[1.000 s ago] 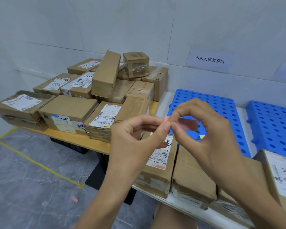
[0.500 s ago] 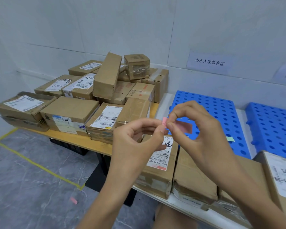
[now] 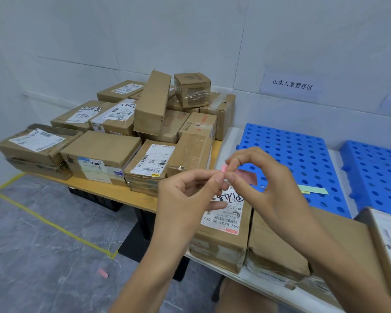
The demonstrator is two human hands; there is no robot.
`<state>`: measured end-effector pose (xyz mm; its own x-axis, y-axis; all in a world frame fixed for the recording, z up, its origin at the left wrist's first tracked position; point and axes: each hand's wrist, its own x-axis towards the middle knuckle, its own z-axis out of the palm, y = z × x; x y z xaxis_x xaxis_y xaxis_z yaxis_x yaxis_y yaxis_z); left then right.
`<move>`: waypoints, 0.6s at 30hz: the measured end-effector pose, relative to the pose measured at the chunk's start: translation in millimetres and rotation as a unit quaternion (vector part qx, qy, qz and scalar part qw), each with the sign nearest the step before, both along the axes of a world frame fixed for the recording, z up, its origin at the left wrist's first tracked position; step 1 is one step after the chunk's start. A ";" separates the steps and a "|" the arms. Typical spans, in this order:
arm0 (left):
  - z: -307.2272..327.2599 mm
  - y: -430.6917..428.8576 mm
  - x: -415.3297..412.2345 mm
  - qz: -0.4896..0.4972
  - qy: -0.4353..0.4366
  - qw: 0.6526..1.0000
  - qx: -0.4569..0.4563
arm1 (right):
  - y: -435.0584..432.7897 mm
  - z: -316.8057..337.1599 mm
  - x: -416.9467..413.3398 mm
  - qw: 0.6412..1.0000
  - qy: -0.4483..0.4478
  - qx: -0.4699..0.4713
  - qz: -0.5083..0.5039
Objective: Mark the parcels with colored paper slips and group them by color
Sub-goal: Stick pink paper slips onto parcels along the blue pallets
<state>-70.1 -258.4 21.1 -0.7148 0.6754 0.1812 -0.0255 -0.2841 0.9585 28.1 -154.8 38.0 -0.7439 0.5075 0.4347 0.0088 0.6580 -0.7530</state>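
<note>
My left hand (image 3: pixel 185 199) and right hand (image 3: pixel 269 190) both pinch one pink slip (image 3: pixel 224 169) — likely peeling it. Parcel (image 3: pixel 226 222) waits at six o'clock.

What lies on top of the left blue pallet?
A green paper slip lies on the blue pallet, and a yellow slip shows along its near edge. The right hand and the pink slip hide the pallet's near left part.

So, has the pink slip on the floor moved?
No: the pink slip on the floor lies beside the yellow tape corner, same as before.
</note>
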 end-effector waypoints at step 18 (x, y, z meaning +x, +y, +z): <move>-18.7 6.7 -10.9 0.012 -0.042 0.999 -0.020 | -1.2 -13.9 -17.3 0.998 -0.028 0.036 -0.042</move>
<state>-81.0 -251.8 2.4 -0.7418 0.6640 0.0942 -0.0995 -0.2478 0.9637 10.8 -156.0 24.1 -0.7242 0.5385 0.4309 0.1073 0.7051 -0.7009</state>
